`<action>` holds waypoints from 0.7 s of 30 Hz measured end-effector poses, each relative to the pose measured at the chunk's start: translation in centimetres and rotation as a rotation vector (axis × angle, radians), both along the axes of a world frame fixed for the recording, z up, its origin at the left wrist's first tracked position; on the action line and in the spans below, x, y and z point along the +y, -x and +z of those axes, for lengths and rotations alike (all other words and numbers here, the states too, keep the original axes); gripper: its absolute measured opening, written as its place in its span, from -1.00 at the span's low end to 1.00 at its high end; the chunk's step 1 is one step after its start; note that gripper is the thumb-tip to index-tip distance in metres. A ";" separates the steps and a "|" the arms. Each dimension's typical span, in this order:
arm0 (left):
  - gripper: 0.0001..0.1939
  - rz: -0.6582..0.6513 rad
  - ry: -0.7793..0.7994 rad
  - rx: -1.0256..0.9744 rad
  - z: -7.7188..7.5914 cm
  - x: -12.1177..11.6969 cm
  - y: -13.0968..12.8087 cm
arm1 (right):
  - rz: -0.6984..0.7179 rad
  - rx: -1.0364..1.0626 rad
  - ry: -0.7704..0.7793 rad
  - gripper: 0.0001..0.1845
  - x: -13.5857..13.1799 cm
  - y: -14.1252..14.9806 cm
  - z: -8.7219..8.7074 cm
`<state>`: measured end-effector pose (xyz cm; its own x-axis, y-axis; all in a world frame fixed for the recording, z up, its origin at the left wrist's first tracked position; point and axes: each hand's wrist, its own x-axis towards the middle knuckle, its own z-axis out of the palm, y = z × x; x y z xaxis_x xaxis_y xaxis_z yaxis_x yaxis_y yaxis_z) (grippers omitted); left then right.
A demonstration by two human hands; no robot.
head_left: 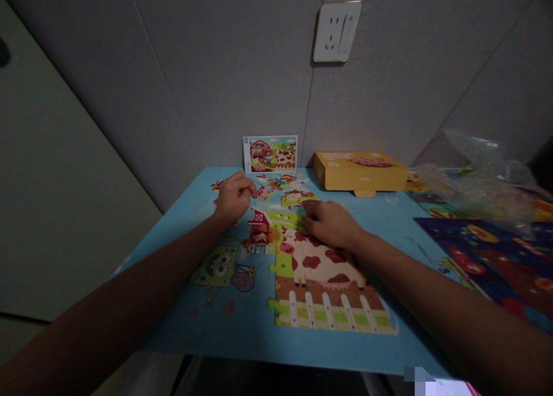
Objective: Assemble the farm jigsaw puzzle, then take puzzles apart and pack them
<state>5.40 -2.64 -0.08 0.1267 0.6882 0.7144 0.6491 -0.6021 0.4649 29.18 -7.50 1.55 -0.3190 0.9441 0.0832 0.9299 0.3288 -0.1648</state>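
A partly joined farm jigsaw (319, 286) with a cow, red barn and white fence lies on the blue table (203, 327). My left hand (233, 199) is curled, its fingertips pinching at loose puzzle pieces (280, 189) near the table's far edge. My right hand (330, 223) lies palm down with bent fingers on the puzzle's upper edge, pressing a piece by the cow's head. What is under its fingers is hidden.
A reference picture card (270, 153) leans on the grey wall. A yellow box (360, 171) sits at the back right. Another dark colourful puzzle (492, 258) and a clear plastic bag (479, 177) lie at right. A wall socket (337, 31) is above.
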 end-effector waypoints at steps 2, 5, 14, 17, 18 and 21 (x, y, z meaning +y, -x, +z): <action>-0.71 -0.040 0.019 -0.016 -0.4 0.3 -0.1 | 0.003 0.010 0.000 -0.78 0.0 0.0 0.0; -0.69 -0.079 0.078 0.010 -0.8 0.6 -0.2 | 0.017 0.030 0.001 -0.78 -0.1 0.0 0.1; -0.72 0.116 0.309 0.404 -1.0 0.9 -0.1 | 0.030 0.038 -0.021 -0.80 -0.1 0.1 0.0; -0.72 0.142 0.422 0.433 -1.2 1.1 0.0 | 0.025 0.026 -0.010 -0.78 -0.1 0.1 0.0; -0.73 0.127 0.432 0.442 -1.1 1.1 0.1 | 0.022 0.019 -0.006 -0.78 -0.1 0.1 0.0; -0.73 0.079 0.423 0.476 -1.0 1.3 0.2 | 0.012 -0.005 -0.001 -0.76 -0.1 0.1 0.1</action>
<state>5.21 -1.34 -1.10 0.3003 0.9184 0.2575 0.8781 -0.3717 0.3014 29.05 -7.61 1.67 -0.3306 0.9402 0.0824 0.9268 0.3399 -0.1597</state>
